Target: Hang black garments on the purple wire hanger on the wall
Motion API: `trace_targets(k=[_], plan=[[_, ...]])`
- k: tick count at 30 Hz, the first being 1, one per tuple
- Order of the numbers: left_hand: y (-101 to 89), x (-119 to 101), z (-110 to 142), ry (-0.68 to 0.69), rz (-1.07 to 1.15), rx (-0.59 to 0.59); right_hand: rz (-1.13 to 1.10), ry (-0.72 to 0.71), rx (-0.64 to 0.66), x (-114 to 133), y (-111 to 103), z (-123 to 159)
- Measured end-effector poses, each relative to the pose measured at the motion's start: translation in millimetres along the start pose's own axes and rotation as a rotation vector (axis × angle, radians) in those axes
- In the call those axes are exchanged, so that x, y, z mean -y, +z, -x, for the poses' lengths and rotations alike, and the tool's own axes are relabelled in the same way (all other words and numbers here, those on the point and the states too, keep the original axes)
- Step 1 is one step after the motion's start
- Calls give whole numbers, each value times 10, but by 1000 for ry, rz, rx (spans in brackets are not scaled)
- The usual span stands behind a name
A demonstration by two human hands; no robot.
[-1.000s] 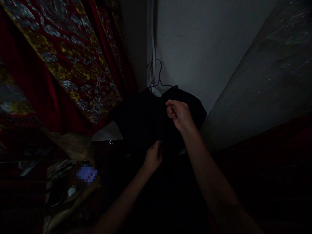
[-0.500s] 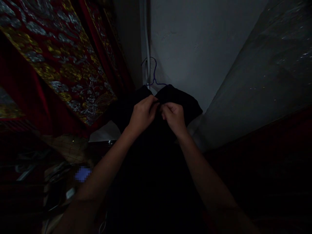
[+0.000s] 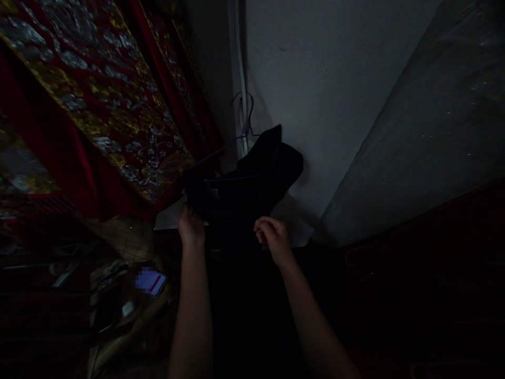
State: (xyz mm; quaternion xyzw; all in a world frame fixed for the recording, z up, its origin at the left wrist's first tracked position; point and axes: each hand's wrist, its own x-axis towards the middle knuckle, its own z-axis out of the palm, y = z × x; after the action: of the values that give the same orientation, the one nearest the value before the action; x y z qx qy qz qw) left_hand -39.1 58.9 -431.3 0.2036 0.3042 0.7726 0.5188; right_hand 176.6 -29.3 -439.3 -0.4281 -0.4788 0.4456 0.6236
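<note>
A black garment [image 3: 260,173] hangs on a purple wire hanger [image 3: 246,118] against a pale wall, now tilted with its left side pulled down. My left hand [image 3: 190,227] is closed on the garment's lower left part. My right hand [image 3: 272,236] is lower right of it, fingers curled in a pinch on dark cloth that is hard to make out. The scene is very dim.
Red hangings with gold and silver embroidery [image 3: 102,100] fill the left. A grey sheet-covered surface [image 3: 414,142] slopes at the right. Low on the left lies clutter with a small blurred card-like object [image 3: 150,280]. A white conduit [image 3: 239,73] runs down the wall corner.
Both hands have dropped from the garment's collar. The left hand moved left and pulled the cloth down, so the garment and hanger now tilt. The right hand sank lower.
</note>
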Motion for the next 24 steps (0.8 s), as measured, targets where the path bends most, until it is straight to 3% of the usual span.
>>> trace_targets(k=[2,4,8,11,14,16,18,21,24], plan=[[-180,214,252,-29,-19,-37,-35,55,-79,-104,-44,103],[-230,302,458,-26,-36,-24,-16,81,-140,-201,-123,155],[-55,212,736,8,-43,150,156,18,-206,-289,-182,166],[145,133,944,57,-238,343,251,-95,-77,-262,-24,193],[270,100,1115,209,-543,551,223,-192,108,-192,190,237],[279,66,1155,357,-695,615,187,-214,168,-116,257,234],[223,17,1129,413,-795,644,201,-168,226,5,221,180],[52,-46,1019,178,-922,837,297,-121,356,284,34,-37],[-117,-73,891,-146,-1119,1165,337,-362,276,581,-137,-454]])
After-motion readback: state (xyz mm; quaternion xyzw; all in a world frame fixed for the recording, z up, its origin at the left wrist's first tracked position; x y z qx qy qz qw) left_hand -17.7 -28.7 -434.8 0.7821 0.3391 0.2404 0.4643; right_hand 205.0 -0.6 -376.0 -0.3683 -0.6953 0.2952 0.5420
